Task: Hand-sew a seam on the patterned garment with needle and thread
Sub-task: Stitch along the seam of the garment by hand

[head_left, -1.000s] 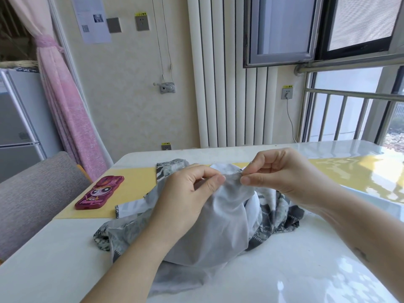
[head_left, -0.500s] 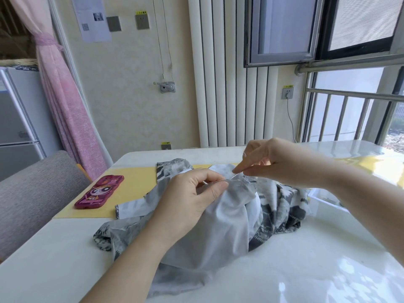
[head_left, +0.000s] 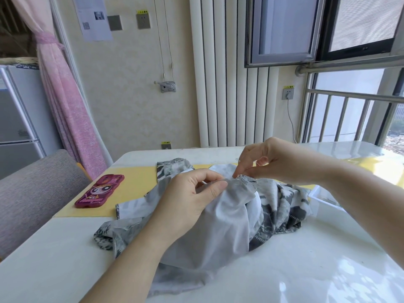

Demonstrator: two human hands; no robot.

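Right hand (head_left: 273, 162) lower now, grip tight on garment (head_left: 229, 215) seam; left hand (head_left: 192, 200) grip likewise; wall labels (head_left: 142, 12) unreadable.

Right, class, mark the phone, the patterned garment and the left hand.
phone (head_left: 97, 191), head view, cartoon face on its case.
patterned garment (head_left: 229, 228), head view, pale inner side.
left hand (head_left: 185, 204), head view, back of the hand.

Garment (head_left: 229, 217) partly behind left hand (head_left: 190, 200)
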